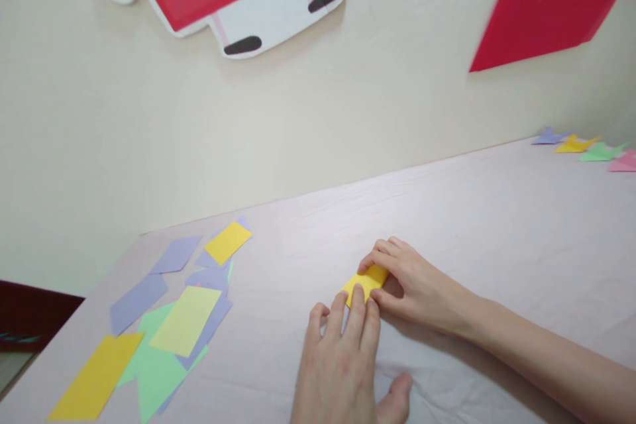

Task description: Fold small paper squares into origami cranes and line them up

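In the head view, the yellow paper [373, 278] lies on the covered table [278, 265] right of centre, well apart from the far edge, where the tabletop meets the pale wall [199, 146]. The left hand [342, 364] is palm down and loosely spread, its fingertips on the paper's near-left part and its thumb held out to the side. The right hand [415, 281] is half curled around the right end, thumb and forefinger at opposite edges with the paper between them. Plain cloth runs from the hands left to the loose paper sheets [186, 321] and right toward the folded paper pieces [599, 152] near the far edge. The table's left edge slants down past a yellow sheet [94, 377]. Fingers cover parts of the yellow paper, so its full outline and folds are hard to make out. The sheets overlap and hide one another. The pink piece [626, 162] is cut off by the frame's right side, as are the cutout figure [273, 20] and red panel [546, 6] at the top; the panel's pale marking is unreadable.
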`<state>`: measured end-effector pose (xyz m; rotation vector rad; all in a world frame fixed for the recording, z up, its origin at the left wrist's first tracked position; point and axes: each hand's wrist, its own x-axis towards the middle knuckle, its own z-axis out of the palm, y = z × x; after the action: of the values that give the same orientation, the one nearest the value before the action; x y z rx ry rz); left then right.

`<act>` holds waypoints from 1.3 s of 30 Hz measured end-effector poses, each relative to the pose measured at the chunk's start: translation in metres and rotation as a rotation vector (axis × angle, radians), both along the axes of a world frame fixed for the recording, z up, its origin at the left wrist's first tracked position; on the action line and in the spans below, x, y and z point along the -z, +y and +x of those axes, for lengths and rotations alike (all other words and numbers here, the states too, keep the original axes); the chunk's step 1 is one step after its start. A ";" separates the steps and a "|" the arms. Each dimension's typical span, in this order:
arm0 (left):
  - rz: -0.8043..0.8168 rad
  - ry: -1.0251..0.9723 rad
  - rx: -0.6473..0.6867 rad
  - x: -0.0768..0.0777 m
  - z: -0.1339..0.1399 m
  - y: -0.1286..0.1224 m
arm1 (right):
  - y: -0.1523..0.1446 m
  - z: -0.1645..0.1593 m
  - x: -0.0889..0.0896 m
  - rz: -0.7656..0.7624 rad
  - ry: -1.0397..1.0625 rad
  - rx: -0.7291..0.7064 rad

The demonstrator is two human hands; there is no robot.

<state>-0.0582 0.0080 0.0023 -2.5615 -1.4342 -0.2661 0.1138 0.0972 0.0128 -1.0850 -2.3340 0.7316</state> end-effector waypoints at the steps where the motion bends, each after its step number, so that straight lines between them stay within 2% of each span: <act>1: -0.003 -0.001 -0.005 0.000 0.000 0.000 | -0.001 0.000 0.000 -0.003 0.000 0.005; 7: -0.025 0.000 -0.015 -0.001 0.001 0.000 | 0.001 -0.003 -0.001 -0.014 -0.028 0.037; 15: -0.046 -0.018 -0.026 -0.002 0.001 0.001 | 0.006 0.002 0.003 -0.049 0.022 0.008; 27: -0.161 -0.096 -0.075 -0.014 0.006 0.002 | 0.013 0.005 -0.002 -0.100 0.053 -0.006; 31: -0.109 -0.112 -0.072 -0.011 0.005 -0.002 | 0.010 0.005 -0.004 -0.081 0.053 0.013; 35: 0.000 -0.142 -0.122 -0.004 0.004 -0.012 | 0.011 0.006 -0.001 -0.035 0.061 -0.006; 39: 0.048 -0.143 -0.156 -0.004 -0.002 -0.023 | 0.014 0.008 0.003 -0.030 0.062 -0.024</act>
<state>-0.0604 -0.0150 0.0061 -2.4195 -1.6457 -0.4609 0.1221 0.1113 0.0096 -1.0340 -2.2941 0.7998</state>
